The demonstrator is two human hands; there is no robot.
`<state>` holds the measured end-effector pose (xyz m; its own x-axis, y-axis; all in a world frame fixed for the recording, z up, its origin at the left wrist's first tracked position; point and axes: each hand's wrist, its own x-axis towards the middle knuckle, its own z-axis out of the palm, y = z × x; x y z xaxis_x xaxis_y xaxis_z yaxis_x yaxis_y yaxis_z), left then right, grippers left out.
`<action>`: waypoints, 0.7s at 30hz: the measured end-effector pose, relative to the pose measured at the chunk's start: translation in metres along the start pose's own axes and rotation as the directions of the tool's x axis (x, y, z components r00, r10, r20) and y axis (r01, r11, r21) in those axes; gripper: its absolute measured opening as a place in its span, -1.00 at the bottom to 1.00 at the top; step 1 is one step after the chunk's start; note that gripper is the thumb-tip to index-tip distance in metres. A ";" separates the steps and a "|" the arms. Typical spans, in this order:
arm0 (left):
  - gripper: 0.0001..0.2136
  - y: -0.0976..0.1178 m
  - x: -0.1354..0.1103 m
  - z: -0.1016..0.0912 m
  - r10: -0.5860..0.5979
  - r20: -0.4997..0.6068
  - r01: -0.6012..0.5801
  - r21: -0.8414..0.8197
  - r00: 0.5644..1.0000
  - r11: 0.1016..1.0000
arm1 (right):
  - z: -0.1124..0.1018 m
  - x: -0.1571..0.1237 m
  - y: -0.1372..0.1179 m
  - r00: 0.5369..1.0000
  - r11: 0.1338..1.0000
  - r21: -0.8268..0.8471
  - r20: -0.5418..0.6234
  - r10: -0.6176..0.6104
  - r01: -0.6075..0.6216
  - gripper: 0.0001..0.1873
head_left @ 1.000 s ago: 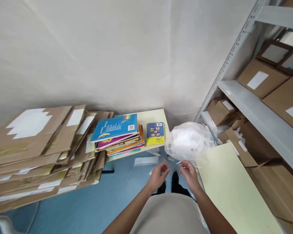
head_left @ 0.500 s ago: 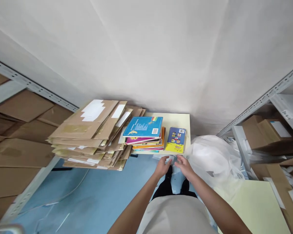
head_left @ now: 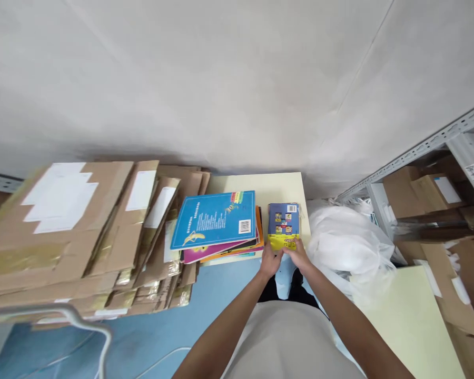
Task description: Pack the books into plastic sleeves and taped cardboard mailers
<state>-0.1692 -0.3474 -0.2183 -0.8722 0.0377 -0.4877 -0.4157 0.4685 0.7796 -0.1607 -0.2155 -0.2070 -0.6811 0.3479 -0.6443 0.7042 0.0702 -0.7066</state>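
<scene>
Left: stack of flattened brown cardboard boxes [head_left: 75, 252]; beside it, pile of colourful books [head_left: 217, 221], blue one on top, at near edge of cream table [head_left: 264, 187]. Left hand [head_left: 270, 259]: fingers partly curled at near-left corner of small blue-and-yellow book [head_left: 283, 223]; forearm extended forward, angled inward. Book by table's near edge, toward right corner; long axis near-to-far, yellow end toward hands. Right hand [head_left: 297, 254]: fingers bent at book's near-right corner, thumbs close together. Cannot tell whether either hand grips. White translucent plastic bag [head_left: 345, 239] just beside table's right edge.

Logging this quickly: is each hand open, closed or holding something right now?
Left hand: at the near edge of the small book; grip cannot be told.
Right hand: at the same edge; grip cannot be told either.
</scene>
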 end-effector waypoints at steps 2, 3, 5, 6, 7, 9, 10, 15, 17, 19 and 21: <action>-0.49 0.000 0.002 -0.004 -0.041 0.029 0.041 -0.022 0.999 0.999 | 0.001 -0.003 0.001 1.000 1.000 -0.008 -0.026 -0.009 0.009 -0.19; -0.51 0.001 0.003 -0.006 -0.072 0.043 0.073 -0.023 0.996 0.997 | 0.000 -0.005 0.001 0.999 1.000 -0.007 -0.038 -0.018 0.017 -0.19; -0.53 0.002 0.001 -0.008 -0.113 0.056 0.114 -0.022 0.992 0.993 | -0.001 -0.009 0.000 0.997 1.000 0.009 -0.065 -0.029 0.029 -0.22; -0.54 0.003 -0.002 -0.009 -0.121 0.056 0.123 -0.021 0.991 0.992 | -0.002 -0.010 -0.002 0.997 0.999 0.023 -0.079 -0.025 0.027 -0.24; -0.54 0.003 -0.005 -0.009 -0.119 0.049 0.121 -0.023 0.992 0.992 | -0.003 -0.012 -0.004 0.996 0.999 0.040 -0.093 -0.014 0.018 -0.27; -0.49 0.002 -0.012 -0.009 -0.083 0.023 0.083 -0.034 0.996 0.996 | -0.006 -0.015 -0.007 0.992 0.998 0.066 -0.125 0.015 -0.007 -0.33; -0.45 0.001 -0.016 -0.010 -0.055 0.011 0.056 -0.041 0.998 0.998 | -0.008 -0.017 -0.009 0.989 0.998 0.069 -0.148 0.023 -0.013 -0.36; -0.42 0.003 -0.025 -0.020 0.116 -0.020 -0.117 -0.084 0.993 0.990 | -0.019 -0.028 -0.008 0.961 0.981 0.081 -0.229 -0.154 0.177 -0.50; -0.52 0.009 -0.025 -0.028 0.202 -0.047 -0.205 -0.073 0.978 0.976 | -0.023 -0.032 -0.008 0.938 0.950 0.089 -0.212 -0.274 0.298 -0.50; -0.61 0.016 -0.024 -0.034 0.282 -0.064 -0.286 -0.056 0.957 0.957 | -0.028 -0.034 -0.011 0.907 0.923 0.080 -0.232 -0.351 0.377 -0.46; -0.62 0.022 -0.024 -0.038 0.342 -0.078 -0.347 -0.061 0.936 0.936 | -0.032 -0.035 -0.018 0.881 0.907 0.064 -0.273 -0.385 0.417 -0.43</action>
<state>-0.1677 -0.3713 -0.1745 -0.9791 0.1269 -0.1591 -0.1019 0.3711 0.9230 -0.1428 -0.1993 -0.1626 -0.8169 0.5350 -0.2155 0.3420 0.1485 -0.9279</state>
